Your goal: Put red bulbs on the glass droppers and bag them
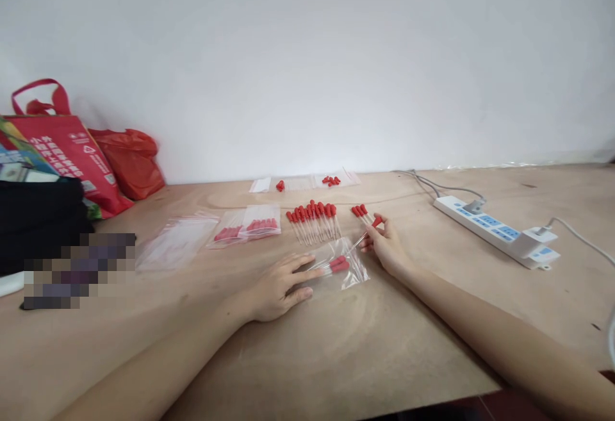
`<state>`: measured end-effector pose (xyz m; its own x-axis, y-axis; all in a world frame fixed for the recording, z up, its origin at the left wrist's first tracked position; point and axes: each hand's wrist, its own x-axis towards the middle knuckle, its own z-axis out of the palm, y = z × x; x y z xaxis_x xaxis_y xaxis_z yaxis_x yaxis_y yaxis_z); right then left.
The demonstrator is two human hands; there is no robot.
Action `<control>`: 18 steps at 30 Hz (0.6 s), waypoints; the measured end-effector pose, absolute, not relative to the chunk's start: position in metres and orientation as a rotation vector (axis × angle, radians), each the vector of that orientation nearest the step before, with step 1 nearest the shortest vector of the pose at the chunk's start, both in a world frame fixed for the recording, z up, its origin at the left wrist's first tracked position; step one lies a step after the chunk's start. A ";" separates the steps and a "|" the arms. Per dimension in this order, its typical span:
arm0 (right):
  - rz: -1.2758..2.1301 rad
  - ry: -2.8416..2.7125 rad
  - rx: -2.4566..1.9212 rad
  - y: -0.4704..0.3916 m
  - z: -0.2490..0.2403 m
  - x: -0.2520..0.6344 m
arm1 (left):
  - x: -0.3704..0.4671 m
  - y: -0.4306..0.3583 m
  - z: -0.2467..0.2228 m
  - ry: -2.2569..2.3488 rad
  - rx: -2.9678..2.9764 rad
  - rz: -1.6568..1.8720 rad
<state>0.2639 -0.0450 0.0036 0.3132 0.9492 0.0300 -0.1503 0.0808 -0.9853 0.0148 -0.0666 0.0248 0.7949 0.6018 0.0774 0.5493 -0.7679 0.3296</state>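
My left hand [283, 285] lies with its fingers spread on the left part of a clear plastic bag [354, 273] that holds a few red-capped droppers [339, 264]. At the bag's right side, my right hand [383, 241] pinches a glass dropper [377, 221] by its red bulb end, its thin tip pointing down-left at the bag's upper right edge. Just behind the bag, several red-capped droppers [312, 211] lie side by side in a row. A smaller group of droppers [359, 210] lies to their right, close to my right hand.
Filled zip bags [260, 222] and a stack of flat bags [177, 241] lie to the left. Loose red bulbs [331, 181] rest on bags near the wall. A white power strip [494, 230] with cables is at right, a red shopping bag [72, 158] at far left.
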 end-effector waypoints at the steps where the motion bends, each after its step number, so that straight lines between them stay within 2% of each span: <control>1: 1.010 -0.922 -1.180 -0.045 0.003 0.264 | 0.015 -0.067 0.025 0.879 2.692 0.266; 8: 0.993 -0.842 -1.209 -0.046 0.005 0.264 | 0.015 -0.066 0.024 0.869 2.693 0.272; 14: 1.220 -0.855 -1.112 -0.055 0.008 0.255 | 0.016 -0.068 0.028 0.885 2.688 0.227; 18: 1.241 -0.964 -1.169 -0.059 0.006 0.254 | 0.016 -0.069 0.028 0.899 2.680 0.240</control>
<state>0.2538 -0.0593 0.0059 0.1126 0.9915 -0.0655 -0.1815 -0.0443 -0.9824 0.0156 -0.0685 0.0277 0.7900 0.6101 0.0611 0.5594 -0.7580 0.3355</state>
